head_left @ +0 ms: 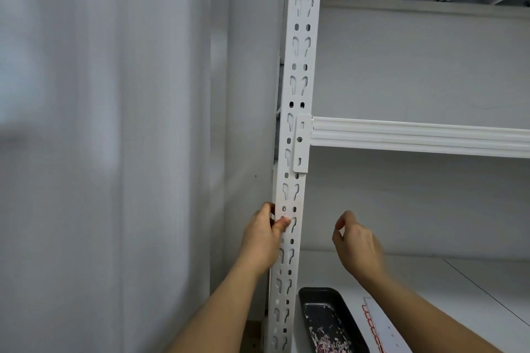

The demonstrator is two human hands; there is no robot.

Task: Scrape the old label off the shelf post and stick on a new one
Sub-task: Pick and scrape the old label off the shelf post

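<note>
One white perforated shelf post (298,135) ran up the middle of the frame, from the bottom edge to the top, with a ribbed white shelf beam (415,136) hooked onto it at mid-height and reaching to the right edge. Below that, at the lower right, lay a white shelf board (430,289), carrying a dark tray (329,321) flecked with pale and reddish scrapings, and just right of it a white sheet with a red-edged border (381,327), probably the stock of new labels.

The scrapings in the tray suggested the scraping step was largely done. The post face near the left hand (263,238) looked almost bare, with only a faint pinkish tinge beside the round holes. That hand gripped the post in the lower middle of the frame, thumb pressed on the front face, fingers wrapped around the left edge. The right hand (355,243) hovered well apart from the post, to its right, fingers loosely curled with thumb and forefinger close together; whether it pinched anything could not be told.

The next move likely called for a new label, aligned squarely on the cleaned patch.
</note>
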